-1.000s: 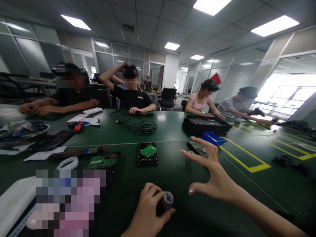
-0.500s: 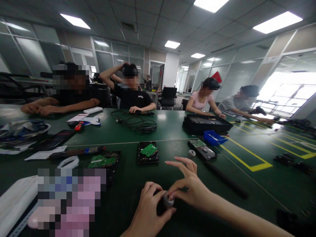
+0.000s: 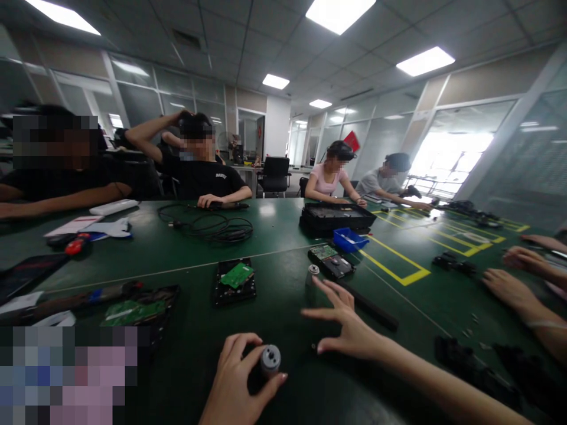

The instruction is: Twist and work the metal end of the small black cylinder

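Note:
My left hand (image 3: 239,378) grips a small grey metal cylinder (image 3: 270,360) between thumb and fingers, just above or on the table; it looks like a small motor, its round end with dark holes facing up. To its right, my right hand (image 3: 343,324) is open with fingers spread, holding nothing. A tiny ring-like piece (image 3: 313,346) shows by its thumb. Beyond the right fingertips stands a small silver round part (image 3: 313,270). A hard drive (image 3: 235,282) with a green circuit board lies ahead of my left hand. Another hard drive (image 3: 332,261) is past the silver part.
A dark bar (image 3: 370,304) lies right of my right hand. Further off are a blue tray (image 3: 349,240), a black case (image 3: 336,218) and coiled cable (image 3: 225,227). Left are an opened drive (image 3: 142,307) and an electric screwdriver (image 3: 84,298). Co-workers' hands (image 3: 514,289) are at right.
My right hand has drawn away from the top of the cylinder, to the right, and its fingers have spread. My left hand keeps its grip. The view has turned right.

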### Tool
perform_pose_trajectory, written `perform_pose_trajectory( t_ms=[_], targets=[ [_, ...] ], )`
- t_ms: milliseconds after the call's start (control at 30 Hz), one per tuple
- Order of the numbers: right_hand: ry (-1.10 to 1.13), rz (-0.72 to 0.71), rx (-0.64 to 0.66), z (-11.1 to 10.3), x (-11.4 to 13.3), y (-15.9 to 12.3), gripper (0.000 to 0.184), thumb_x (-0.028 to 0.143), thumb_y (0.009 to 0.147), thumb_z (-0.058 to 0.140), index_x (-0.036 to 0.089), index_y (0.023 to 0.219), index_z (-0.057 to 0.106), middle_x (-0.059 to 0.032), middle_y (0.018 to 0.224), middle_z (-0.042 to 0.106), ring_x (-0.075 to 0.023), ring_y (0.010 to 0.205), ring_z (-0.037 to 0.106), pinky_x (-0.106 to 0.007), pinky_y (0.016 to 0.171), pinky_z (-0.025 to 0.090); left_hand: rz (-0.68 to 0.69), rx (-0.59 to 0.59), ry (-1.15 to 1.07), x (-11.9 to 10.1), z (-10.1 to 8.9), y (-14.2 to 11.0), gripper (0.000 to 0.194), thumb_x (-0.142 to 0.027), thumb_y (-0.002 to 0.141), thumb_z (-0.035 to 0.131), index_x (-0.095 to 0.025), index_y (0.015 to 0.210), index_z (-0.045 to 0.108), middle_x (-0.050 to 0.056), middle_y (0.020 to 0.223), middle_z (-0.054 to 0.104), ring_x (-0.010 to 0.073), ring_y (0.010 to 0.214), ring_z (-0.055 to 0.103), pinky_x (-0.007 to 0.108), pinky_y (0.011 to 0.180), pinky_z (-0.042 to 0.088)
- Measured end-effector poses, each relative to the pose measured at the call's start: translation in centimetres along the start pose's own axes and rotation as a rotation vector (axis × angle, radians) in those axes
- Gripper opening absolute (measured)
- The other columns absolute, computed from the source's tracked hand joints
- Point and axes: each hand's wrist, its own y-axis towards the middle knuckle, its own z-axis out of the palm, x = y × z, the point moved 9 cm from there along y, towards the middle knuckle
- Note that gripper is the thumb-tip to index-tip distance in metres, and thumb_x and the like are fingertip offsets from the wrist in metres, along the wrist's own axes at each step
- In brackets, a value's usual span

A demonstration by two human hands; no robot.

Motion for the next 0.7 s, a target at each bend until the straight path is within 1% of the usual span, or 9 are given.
perform_pose_trajectory(
  t_ms=[33, 67, 133, 200, 267, 367, 467, 567, 700],
  targets=[
    [-0.025, 0.0, -0.08, -2.4, 0.2, 0.1, 0.08, 0.066, 0.062, 0.074, 0.037, 0.133, 0.052, -0.0039, 0.16, 0.008, -0.0423, 0.14, 0.012, -0.062, 0.108, 0.017, -0.004, -0.001, -0.002, -0.1, -0.1, 0.0, 0.027, -0.042, 0.074, 0.073, -0.025, 0.095, 0.073, 0.008, 0.106, 0.061, 0.0309, 0.104, 0.052, 0.048, 0.089, 0.049],
    [-0.053, -0.013, -0.185, -5.1, 0.6, 0.2, 0.089, 0.068, 0.06, 0.074, 0.035, 0.138, 0.045, -0.0039, 0.16, 0.005, -0.0428, 0.14, 0.01, -0.062, 0.109, 0.015, -0.009, -0.003, -0.003, -0.1, -0.2, 0.0, 0.028, -0.042, 0.074, 0.073, -0.025, 0.095, 0.073, 0.008, 0.106, 0.06, 0.0311, 0.104, 0.052, 0.048, 0.089, 0.049],
    [-0.117, -0.053, -0.344, -9.7, 1.8, 0.1, 0.088, 0.067, 0.058, 0.076, 0.036, 0.136, 0.049, 0.0016, 0.16, 0.002, -0.0434, 0.141, 0.007, -0.06, 0.112, 0.011, -0.013, 0.0, -0.004, -0.1, -0.2, 0.0, 0.027, -0.042, 0.074, 0.073, -0.025, 0.095, 0.073, 0.008, 0.107, 0.06, 0.0312, 0.105, 0.052, 0.048, 0.089, 0.049],
    [-0.158, -0.067, -0.373, -11.0, 2.6, -0.2, 0.077, 0.064, 0.058, 0.078, 0.038, 0.128, 0.058, 0.0057, 0.159, 0.004, -0.0438, 0.141, 0.007, -0.06, 0.112, 0.011, -0.011, -0.002, -0.005, -0.1, -0.1, 0.0, 0.026, -0.041, 0.073, 0.073, -0.026, 0.095, 0.073, 0.008, 0.106, 0.06, 0.0312, 0.104, 0.052, 0.049, 0.089, 0.049],
    [-0.158, -0.071, -0.244, -8.4, 2.8, -0.2, 0.066, 0.062, 0.059, 0.079, 0.041, 0.12, 0.064, 0.0061, 0.159, 0.007, -0.0443, 0.14, 0.008, -0.063, 0.109, 0.013, -0.006, -0.01, -0.007, 0.0, -0.1, 0.0, 0.025, -0.04, 0.072, 0.074, -0.025, 0.093, 0.073, 0.008, 0.104, 0.061, 0.031, 0.103, 0.053, 0.048, 0.088, 0.049],
    [-0.088, -0.025, -0.037, -1.9, 1.8, -0.7, 0.054, 0.065, 0.061, 0.076, 0.045, 0.11, 0.068, 0.0046, 0.159, 0.01, -0.0442, 0.139, 0.01, -0.064, 0.106, 0.017, -0.002, -0.023, -0.012, 0.0, -0.1, 0.0, 0.024, -0.038, 0.072, 0.074, -0.025, 0.092, 0.073, 0.008, 0.103, 0.061, 0.0301, 0.102, 0.052, 0.047, 0.088, 0.049],
    [-0.033, 0.022, 0.019, 2.4, 0.6, -1.0, 0.045, 0.064, 0.065, 0.073, 0.044, 0.106, 0.07, 0.0051, 0.159, 0.011, -0.0421, 0.14, 0.009, -0.062, 0.107, 0.015, 0.0, -0.021, -0.016, -0.2, -0.2, 0.0, 0.024, -0.038, 0.072, 0.074, -0.024, 0.092, 0.073, 0.007, 0.102, 0.06, 0.0296, 0.102, 0.052, 0.047, 0.088, 0.048],
    [-0.008, 0.055, 0.008, 3.6, 0.0, -0.9, 0.034, 0.059, 0.067, 0.075, 0.042, 0.097, 0.074, 0.0061, 0.158, 0.013, -0.0406, 0.14, 0.009, -0.061, 0.107, 0.014, 0.003, -0.021, -0.02, -0.4, -0.3, 0.0, 0.024, -0.038, 0.072, 0.074, -0.024, 0.091, 0.072, 0.007, 0.102, 0.06, 0.0296, 0.101, 0.051, 0.047, 0.088, 0.048],
    [0.022, 0.114, -0.056, 2.2, 0.1, -0.1, 0.019, 0.052, 0.068, 0.077, 0.037, 0.079, 0.078, 0.006, 0.156, 0.023, -0.0396, 0.14, 0.012, -0.062, 0.106, 0.016, -0.003, -0.017, -0.038, -0.3, -0.3, 0.0, 0.025, -0.037, 0.072, 0.075, -0.023, 0.092, 0.072, 0.007, 0.102, 0.059, 0.0294, 0.101, 0.051, 0.046, 0.088, 0.047]
  ],
)
